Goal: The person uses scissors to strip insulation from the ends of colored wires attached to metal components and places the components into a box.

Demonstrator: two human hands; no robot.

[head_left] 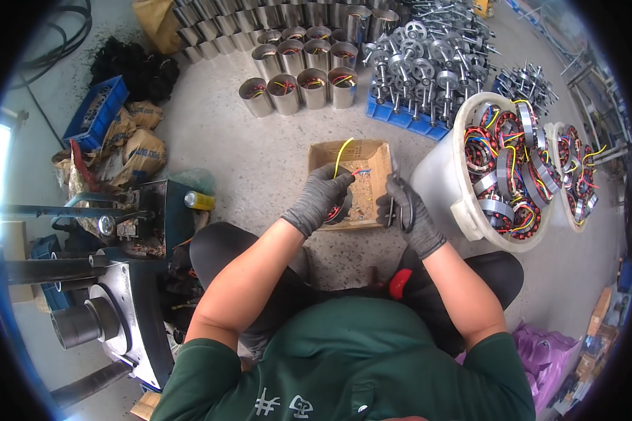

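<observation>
Gloved left hand [321, 197], wired stator [339, 210] held; right hand [416, 219], scissors [404, 224]

I see 1 stator [340, 210], its red windings mostly hidden behind the left hand [321, 198] gripping it; 1 yellow lead [340, 156] curves upward, while red and blue leads [360, 172] point rightward. The right hand [414, 219] holds 1 dark, loop-handled tool [408, 219].

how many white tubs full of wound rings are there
2. The nearer white tub stands to the right of the right hand; the second tub is beyond it, further right, partly hidden. Others may be hidden behind them.
</observation>
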